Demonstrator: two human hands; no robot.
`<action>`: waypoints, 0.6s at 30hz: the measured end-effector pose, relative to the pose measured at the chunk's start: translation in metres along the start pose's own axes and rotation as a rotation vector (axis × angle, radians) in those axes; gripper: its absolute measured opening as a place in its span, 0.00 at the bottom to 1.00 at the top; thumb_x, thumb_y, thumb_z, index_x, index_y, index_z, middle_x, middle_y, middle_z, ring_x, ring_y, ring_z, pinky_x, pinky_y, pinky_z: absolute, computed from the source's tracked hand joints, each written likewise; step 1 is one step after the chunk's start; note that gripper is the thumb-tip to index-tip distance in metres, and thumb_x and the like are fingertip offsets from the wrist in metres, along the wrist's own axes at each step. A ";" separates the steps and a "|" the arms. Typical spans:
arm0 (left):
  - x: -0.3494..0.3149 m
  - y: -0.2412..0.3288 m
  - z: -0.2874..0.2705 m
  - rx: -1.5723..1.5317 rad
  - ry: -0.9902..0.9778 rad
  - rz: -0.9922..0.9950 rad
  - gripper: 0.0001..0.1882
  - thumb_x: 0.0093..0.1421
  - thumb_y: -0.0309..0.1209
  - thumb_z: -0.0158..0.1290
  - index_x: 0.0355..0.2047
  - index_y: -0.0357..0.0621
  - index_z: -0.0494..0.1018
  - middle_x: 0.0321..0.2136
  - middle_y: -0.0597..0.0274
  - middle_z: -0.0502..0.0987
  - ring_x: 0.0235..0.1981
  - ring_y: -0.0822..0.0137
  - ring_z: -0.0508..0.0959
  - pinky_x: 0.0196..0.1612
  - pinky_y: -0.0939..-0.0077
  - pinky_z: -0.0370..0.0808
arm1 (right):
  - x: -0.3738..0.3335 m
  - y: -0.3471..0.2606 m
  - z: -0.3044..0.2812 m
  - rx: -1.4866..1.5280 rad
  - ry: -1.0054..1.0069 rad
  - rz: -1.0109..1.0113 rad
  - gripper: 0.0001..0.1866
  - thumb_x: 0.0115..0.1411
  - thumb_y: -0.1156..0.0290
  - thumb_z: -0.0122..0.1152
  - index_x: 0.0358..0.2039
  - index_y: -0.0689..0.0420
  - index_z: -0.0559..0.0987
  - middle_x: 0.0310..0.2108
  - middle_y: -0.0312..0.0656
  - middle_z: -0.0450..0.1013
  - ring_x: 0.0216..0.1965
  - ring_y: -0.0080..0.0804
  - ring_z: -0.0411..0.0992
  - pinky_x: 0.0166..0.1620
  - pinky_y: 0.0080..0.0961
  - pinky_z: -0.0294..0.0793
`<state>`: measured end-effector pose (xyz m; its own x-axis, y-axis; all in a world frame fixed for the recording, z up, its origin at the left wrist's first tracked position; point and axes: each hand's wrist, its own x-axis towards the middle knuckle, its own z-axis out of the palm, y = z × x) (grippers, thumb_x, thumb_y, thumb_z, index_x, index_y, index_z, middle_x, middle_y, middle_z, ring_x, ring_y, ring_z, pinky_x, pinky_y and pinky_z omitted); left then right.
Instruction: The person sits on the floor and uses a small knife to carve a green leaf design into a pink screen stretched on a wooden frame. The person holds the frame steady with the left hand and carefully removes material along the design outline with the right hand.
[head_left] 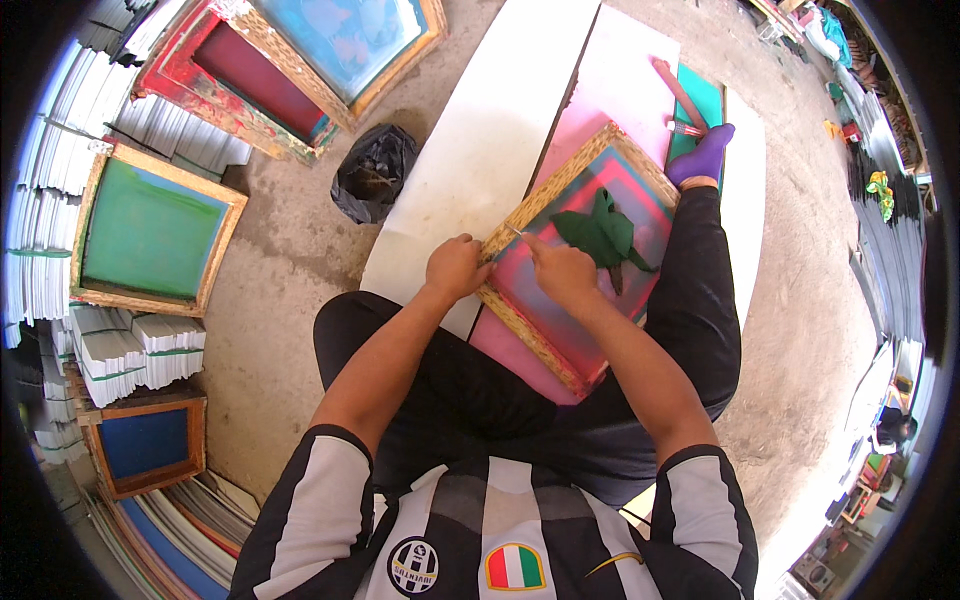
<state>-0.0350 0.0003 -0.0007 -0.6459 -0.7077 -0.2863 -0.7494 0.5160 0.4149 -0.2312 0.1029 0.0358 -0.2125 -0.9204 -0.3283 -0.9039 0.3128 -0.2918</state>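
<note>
Stained tan floor (800, 300), brightest at the lower right.

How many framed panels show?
5 visible: pinkish panel at centre; light-blue panel and red panel at upper left; green panel, left; dark-blue panel, lower left. Others may be hidden or indistinct at right.

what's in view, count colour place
framed screen: one, pink-blue, centre
thin item: one, pale, right fingertips
cloth: one, green, on screen
panels: several, white/pink/teal, centre
tube: one, red-white, near sock
stick: one, reddish-brown, near sock
bag: one, black, left floor
other frames: four, blue/red/green, left
paper stacks: several, white, left
clutter: several, mixed, right
left hand: one, bare, frame edge
right hand: one, bare, over screen
legs: two, black, centre
sock: one, purple, right
</note>
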 end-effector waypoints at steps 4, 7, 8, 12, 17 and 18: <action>-0.001 -0.001 0.003 -0.002 0.012 -0.017 0.18 0.57 0.44 0.66 0.37 0.41 0.82 0.38 0.51 0.81 0.42 0.48 0.83 0.46 0.53 0.80 | 0.004 0.001 0.004 0.046 0.031 -0.002 0.18 0.71 0.57 0.54 0.59 0.35 0.80 0.33 0.53 0.82 0.35 0.58 0.82 0.41 0.55 0.81; 0.000 0.000 0.003 -0.006 0.021 -0.010 0.18 0.57 0.44 0.66 0.36 0.41 0.82 0.38 0.51 0.81 0.42 0.48 0.83 0.46 0.53 0.81 | -0.001 0.006 0.007 0.123 0.061 -0.009 0.19 0.71 0.56 0.53 0.60 0.34 0.80 0.33 0.54 0.82 0.35 0.59 0.81 0.40 0.55 0.81; 0.001 0.001 0.001 -0.006 0.018 -0.005 0.18 0.57 0.44 0.66 0.36 0.41 0.82 0.38 0.51 0.81 0.43 0.48 0.83 0.46 0.53 0.81 | -0.002 0.007 0.007 0.146 0.070 -0.010 0.19 0.71 0.56 0.53 0.60 0.34 0.80 0.33 0.54 0.82 0.35 0.59 0.81 0.40 0.55 0.81; 0.000 -0.001 0.002 -0.012 0.004 -0.014 0.18 0.57 0.44 0.66 0.36 0.40 0.82 0.39 0.51 0.81 0.43 0.48 0.83 0.47 0.53 0.81 | -0.005 -0.002 0.002 0.102 0.003 0.036 0.19 0.71 0.57 0.53 0.61 0.35 0.79 0.34 0.54 0.82 0.36 0.58 0.81 0.42 0.55 0.81; 0.003 -0.002 0.009 0.006 0.046 0.023 0.19 0.57 0.45 0.66 0.36 0.41 0.82 0.37 0.49 0.80 0.41 0.46 0.83 0.46 0.51 0.80 | 0.000 -0.004 0.026 -0.053 0.029 0.062 0.20 0.71 0.57 0.52 0.63 0.34 0.77 0.30 0.55 0.80 0.34 0.56 0.82 0.40 0.55 0.81; 0.002 -0.002 0.009 0.009 0.031 0.015 0.19 0.57 0.45 0.66 0.35 0.40 0.82 0.37 0.49 0.80 0.41 0.46 0.82 0.46 0.51 0.79 | 0.004 0.007 0.035 0.126 0.062 0.004 0.21 0.71 0.58 0.52 0.63 0.35 0.77 0.30 0.55 0.80 0.34 0.56 0.82 0.39 0.55 0.81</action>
<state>-0.0367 0.0020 -0.0097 -0.6521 -0.7145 -0.2533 -0.7412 0.5307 0.4111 -0.2253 0.1095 0.0010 -0.2419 -0.9306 -0.2746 -0.8500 0.3398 -0.4026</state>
